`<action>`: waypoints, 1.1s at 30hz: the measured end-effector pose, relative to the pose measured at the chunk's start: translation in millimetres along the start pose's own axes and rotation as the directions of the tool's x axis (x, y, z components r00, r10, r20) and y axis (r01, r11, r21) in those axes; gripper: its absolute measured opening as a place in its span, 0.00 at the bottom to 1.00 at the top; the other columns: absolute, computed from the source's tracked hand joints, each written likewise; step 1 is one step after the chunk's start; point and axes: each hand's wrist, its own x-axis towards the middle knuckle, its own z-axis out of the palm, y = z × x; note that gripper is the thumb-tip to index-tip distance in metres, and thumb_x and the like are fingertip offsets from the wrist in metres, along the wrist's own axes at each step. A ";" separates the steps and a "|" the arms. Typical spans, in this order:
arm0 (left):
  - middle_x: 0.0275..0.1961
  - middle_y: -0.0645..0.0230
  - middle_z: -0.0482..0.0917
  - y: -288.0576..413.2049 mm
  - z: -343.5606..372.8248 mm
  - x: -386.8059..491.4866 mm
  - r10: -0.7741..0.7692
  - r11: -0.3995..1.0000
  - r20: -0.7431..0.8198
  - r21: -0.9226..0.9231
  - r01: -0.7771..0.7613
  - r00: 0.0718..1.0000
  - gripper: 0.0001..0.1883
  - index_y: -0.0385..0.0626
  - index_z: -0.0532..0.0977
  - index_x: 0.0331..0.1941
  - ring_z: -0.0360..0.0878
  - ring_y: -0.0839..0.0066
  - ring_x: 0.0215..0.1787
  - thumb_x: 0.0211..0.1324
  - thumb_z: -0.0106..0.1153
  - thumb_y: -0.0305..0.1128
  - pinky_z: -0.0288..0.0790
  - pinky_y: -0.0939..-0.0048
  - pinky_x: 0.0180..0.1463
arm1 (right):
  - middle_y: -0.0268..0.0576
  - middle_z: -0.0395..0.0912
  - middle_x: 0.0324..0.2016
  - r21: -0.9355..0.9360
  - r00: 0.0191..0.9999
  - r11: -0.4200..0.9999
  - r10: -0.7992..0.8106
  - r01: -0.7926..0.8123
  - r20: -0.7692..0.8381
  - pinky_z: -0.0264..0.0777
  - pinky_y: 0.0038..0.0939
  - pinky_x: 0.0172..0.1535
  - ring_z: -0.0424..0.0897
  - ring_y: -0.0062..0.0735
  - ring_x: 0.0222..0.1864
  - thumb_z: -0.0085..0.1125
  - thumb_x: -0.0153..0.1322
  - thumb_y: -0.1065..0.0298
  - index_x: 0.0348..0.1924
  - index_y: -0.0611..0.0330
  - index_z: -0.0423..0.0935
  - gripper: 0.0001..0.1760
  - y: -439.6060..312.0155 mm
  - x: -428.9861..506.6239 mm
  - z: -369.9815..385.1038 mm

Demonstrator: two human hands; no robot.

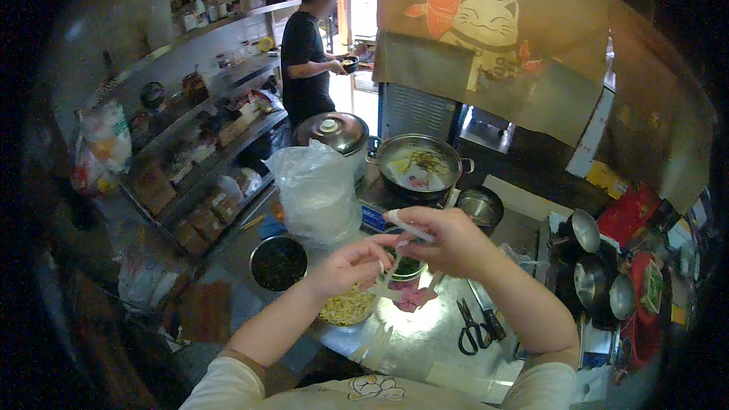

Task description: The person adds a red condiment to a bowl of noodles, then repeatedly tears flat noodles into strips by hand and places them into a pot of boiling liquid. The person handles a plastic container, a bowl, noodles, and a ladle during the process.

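Above the steel table (450, 319), my right hand (455, 242) grips a pale, translucent strip, apparently part of a thin plastic bag (390, 286). Close beside it, my left hand (353, 265) pinches another part of the thin plastic; the exact hold is partly hidden by fingers. Pink pieces (411, 298), possibly meat, show below the hands. A bowl of chopped greens (408, 267) sits behind them, partly covered. Yellowish sprouts or strips fill a bowl (347, 307) under my left wrist. Black-handled scissors (470, 333) and a knife (491, 319) lie near my right forearm.
A wide pot (418, 168) holds liquid and food behind my hands, with a smaller pot (480, 206) beside it. A stuffed plastic bag (319, 193) and a dark-filled bowl (278, 263) stand left. Ladles and pans (592, 282) lie right. A person (307, 62) holds a bowl beyond.
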 end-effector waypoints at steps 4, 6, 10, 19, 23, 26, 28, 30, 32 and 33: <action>0.54 0.66 0.74 -3.8 -16.7 10.6 -0.109 0.990 0.131 0.100 0.096 0.985 0.05 0.43 0.75 0.40 0.71 0.84 0.31 0.63 0.52 0.27 0.65 0.80 0.30 | 0.44 0.82 0.40 -0.039 0.995 0.995 0.096 -0.095 0.016 0.76 0.29 0.44 0.82 0.27 0.40 0.66 0.63 0.76 0.55 0.58 0.73 0.26 -11.1 0.8 13.8; 0.49 0.61 0.78 -0.3 -32.6 11.7 -0.207 0.972 0.186 -0.072 0.223 0.960 0.06 0.41 0.75 0.41 0.74 0.79 0.32 0.63 0.52 0.28 0.66 0.79 0.29 | 0.44 0.80 0.45 0.116 0.991 0.984 0.135 -0.135 0.012 0.76 0.29 0.44 0.81 0.28 0.42 0.65 0.64 0.77 0.56 0.60 0.72 0.26 -10.0 2.1 23.0; 0.45 0.58 0.81 6.4 -62.1 12.9 -0.348 0.895 0.141 -0.247 0.373 0.927 0.09 0.42 0.74 0.44 0.80 0.72 0.38 0.63 0.51 0.31 0.66 0.80 0.25 | 0.43 0.79 0.33 0.327 0.945 0.920 0.282 -0.217 -0.166 0.75 0.25 0.36 0.80 0.24 0.34 0.59 0.69 0.69 0.51 0.64 0.74 0.18 -8.6 -0.6 50.0; 0.54 0.54 0.75 -38.4 -69.2 -4.6 -0.357 0.569 0.359 -0.649 0.506 0.862 0.10 0.41 0.70 0.45 0.76 0.60 0.55 0.66 0.45 0.34 0.74 0.56 0.51 | 0.35 0.80 0.34 0.599 0.758 0.636 0.649 -0.488 -0.072 0.68 0.18 0.36 0.75 0.14 0.35 0.49 0.75 0.67 0.52 0.64 0.72 0.15 -34.2 -26.1 116.0; 0.52 0.56 0.75 -59.3 -44.5 -20.4 -0.395 0.314 0.448 -0.755 0.576 0.802 0.14 0.37 0.70 0.50 0.74 0.64 0.55 0.66 0.46 0.32 0.63 0.56 0.66 | 0.32 0.79 0.31 0.697 0.729 0.526 0.684 -0.487 -0.007 0.65 0.18 0.30 0.72 0.12 0.28 0.49 0.76 0.66 0.61 0.59 0.64 0.21 -33.8 -51.3 141.1; 0.53 0.56 0.75 -97.9 -38.7 -47.2 -0.356 0.080 0.483 -0.837 0.541 0.800 0.12 0.37 0.72 0.46 0.72 0.64 0.57 0.64 0.47 0.32 0.61 0.56 0.68 | 0.32 0.77 0.28 0.680 0.671 0.428 0.731 -0.596 0.128 0.65 0.19 0.27 0.70 0.14 0.23 0.47 0.76 0.66 0.61 0.56 0.65 0.20 -30.7 -69.9 143.6; 0.51 0.55 0.76 -116.4 -27.9 -58.4 -0.328 0.048 0.474 -0.855 0.516 0.817 0.10 0.40 0.73 0.42 0.72 0.63 0.57 0.60 0.51 0.32 0.59 0.54 0.67 | 0.31 0.77 0.27 0.706 0.687 0.410 0.712 -0.577 0.148 0.66 0.20 0.26 0.69 0.15 0.22 0.47 0.76 0.65 0.58 0.55 0.69 0.18 -17.1 -89.3 155.2; 0.50 0.54 0.76 -118.1 -17.2 -67.3 -0.411 0.117 0.425 -0.853 0.509 0.806 0.08 0.40 0.74 0.39 0.72 0.62 0.57 0.60 0.50 0.31 0.61 0.54 0.66 | 0.31 0.77 0.27 0.723 0.648 0.342 0.738 -0.600 0.189 0.66 0.19 0.27 0.70 0.14 0.22 0.47 0.76 0.64 0.56 0.56 0.71 0.17 -2.2 -118.3 175.3; 0.51 0.53 0.76 -119.4 -3.4 -69.0 -0.467 0.355 0.329 -0.781 0.515 0.821 0.08 0.40 0.74 0.39 0.72 0.62 0.57 0.61 0.50 0.30 0.63 0.55 0.64 | 0.37 0.79 0.34 0.698 0.679 0.449 0.730 -0.558 0.074 0.72 0.23 0.39 0.76 0.20 0.33 0.50 0.75 0.65 0.56 0.59 0.72 0.18 5.9 -143.1 197.8; 0.51 0.50 0.77 -129.2 -2.1 -74.3 -0.481 0.398 0.319 -0.750 0.528 0.816 0.09 0.36 0.74 0.41 0.74 0.62 0.55 0.64 0.46 0.28 0.65 0.60 0.63 | 0.38 0.80 0.37 0.724 0.718 0.484 0.696 -0.491 0.021 0.72 0.25 0.43 0.77 0.21 0.37 0.51 0.74 0.66 0.57 0.60 0.71 0.18 17.5 -160.6 215.4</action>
